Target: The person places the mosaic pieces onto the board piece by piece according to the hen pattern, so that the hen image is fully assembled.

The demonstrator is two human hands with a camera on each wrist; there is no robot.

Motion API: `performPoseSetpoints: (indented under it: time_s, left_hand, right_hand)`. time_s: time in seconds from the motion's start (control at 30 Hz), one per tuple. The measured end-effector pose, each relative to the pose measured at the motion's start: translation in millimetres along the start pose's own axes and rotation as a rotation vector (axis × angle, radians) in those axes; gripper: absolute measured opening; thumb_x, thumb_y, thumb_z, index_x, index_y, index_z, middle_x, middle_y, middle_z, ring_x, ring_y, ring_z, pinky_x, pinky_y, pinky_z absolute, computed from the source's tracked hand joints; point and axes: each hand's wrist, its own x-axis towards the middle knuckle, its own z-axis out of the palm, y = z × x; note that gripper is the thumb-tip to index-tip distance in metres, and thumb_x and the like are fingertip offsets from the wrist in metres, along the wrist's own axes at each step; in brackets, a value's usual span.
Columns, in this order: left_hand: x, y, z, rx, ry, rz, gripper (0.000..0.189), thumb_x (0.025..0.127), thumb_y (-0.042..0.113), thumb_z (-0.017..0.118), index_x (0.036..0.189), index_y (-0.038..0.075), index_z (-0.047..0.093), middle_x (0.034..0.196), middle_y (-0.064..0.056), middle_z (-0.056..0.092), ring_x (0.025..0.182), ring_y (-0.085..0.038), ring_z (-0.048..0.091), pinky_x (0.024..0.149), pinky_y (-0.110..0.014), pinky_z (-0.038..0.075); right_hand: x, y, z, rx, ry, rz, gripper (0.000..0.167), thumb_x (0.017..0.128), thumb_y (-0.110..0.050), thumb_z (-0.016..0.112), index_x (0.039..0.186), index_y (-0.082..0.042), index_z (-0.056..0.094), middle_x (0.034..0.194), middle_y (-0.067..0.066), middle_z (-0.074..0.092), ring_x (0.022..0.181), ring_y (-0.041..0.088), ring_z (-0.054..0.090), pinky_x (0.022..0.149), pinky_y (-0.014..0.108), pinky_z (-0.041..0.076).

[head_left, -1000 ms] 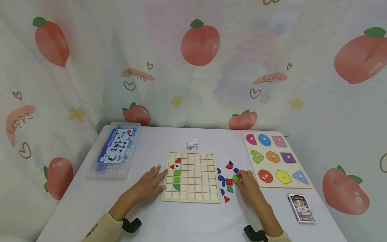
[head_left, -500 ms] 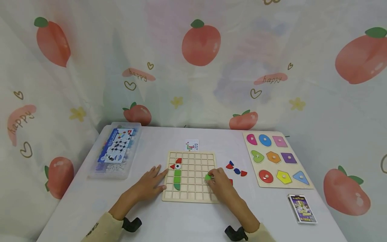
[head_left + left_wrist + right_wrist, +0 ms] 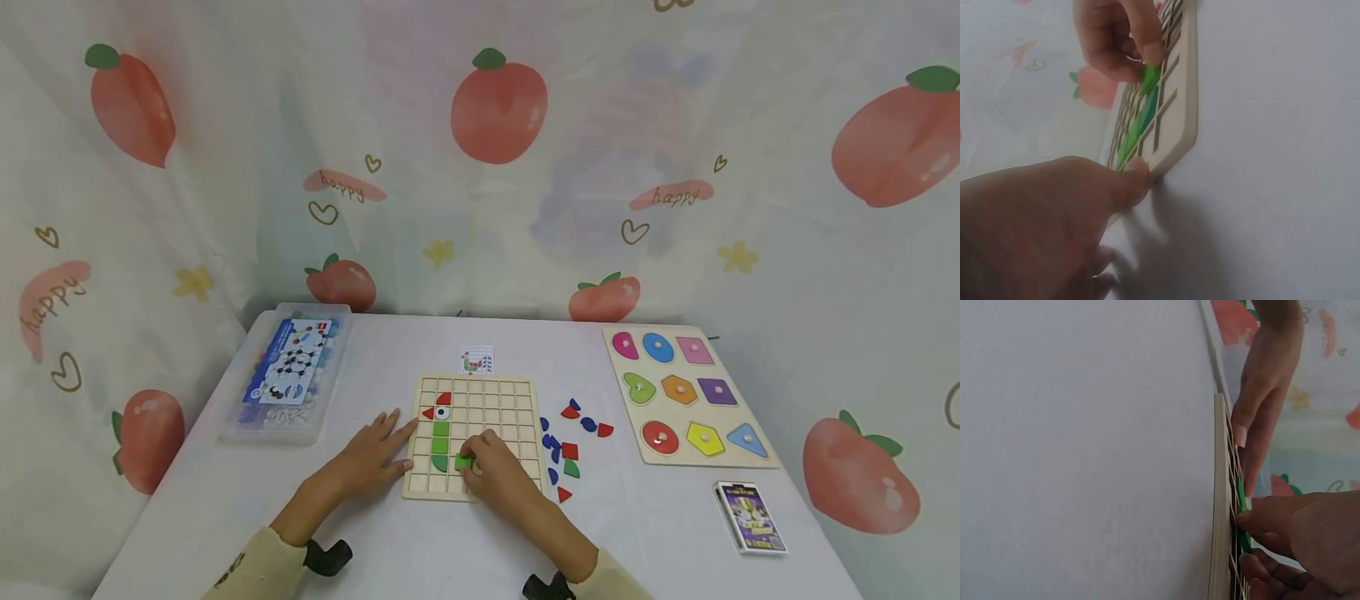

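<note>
A wooden grid board [image 3: 501, 417] lies on the table. On its left side stand a red quarter-round tile [image 3: 444, 398], a red triangle tile [image 3: 428, 413], a white eye tile [image 3: 442, 412], light green square tiles [image 3: 440, 429] and a dark green rounded tile [image 3: 439, 463]. My right hand [image 3: 501, 477] pinches a light green tile [image 3: 1150, 79] between thumb and fingers, just right of the dark green one. Whether that tile is fully down in its cell is unclear. My left hand [image 3: 369, 458] rests at the board's left edge, fingers extended, its thumb [image 3: 1134, 178] on the rim.
Loose red, blue and green tiles [image 3: 570, 451] lie right of the board. Behind it is a small pattern card [image 3: 476, 360]. A clear plastic box [image 3: 288, 375] stands at left. A shape puzzle board [image 3: 705, 417] and a card pack [image 3: 751, 517] lie at right.
My right hand has carried the light green tile leftward from the loose tiles to beside the dark green one. A red quarter-round tile now shows farther right among the loose tiles. My left hand stays put.
</note>
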Motion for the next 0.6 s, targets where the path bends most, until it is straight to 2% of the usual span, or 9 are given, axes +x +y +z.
performPoseSetpoints:
  time_s: [0.27,0.47,0.6]
  left_hand:
    - [0.8,-1.2,1.0,-0.001,0.002,-0.004,0.069,0.105,0.040,0.064,0.165,0.019,0.038,0.173,-0.020,0.025,0.161,-0.045,0.018,0.127,-0.064,0.021]
    - [1.0,-1.0,0.0,-0.003,0.003,0.007,0.069,0.105,0.039,0.064,0.165,0.018,0.038,0.173,-0.021,0.026,0.161,-0.046,0.018,0.127,-0.065,0.022]
    - [1.2,-1.8,0.9,-0.001,0.004,0.007,0.069,0.105,0.038,0.064,0.165,0.018,0.038,0.173,-0.021,0.026,0.161,-0.046,0.019,0.127,-0.065,0.022]
  right_hand:
    - [-0.8,-6.6,3.9,-0.036,-0.001,-0.072,0.019,0.096,-0.007,0.075,0.115,-0.006,0.073,0.108,-0.001,0.060,0.096,0.011,0.054,0.085,0.025,0.055]
    - [-2.0,-6.4,3.8,-0.095,0.008,-0.096,0.017,0.097,-0.011,0.077,0.114,-0.009,0.074,0.109,-0.002,0.062,0.100,0.011,0.056,0.093,0.027,0.057]
    - [-2.9,-4.1,3.2,-0.093,0.001,-0.100,0.016,0.098,-0.013,0.076,0.114,-0.010,0.074,0.111,-0.002,0.061,0.101,0.011,0.056,0.094,0.027,0.057]
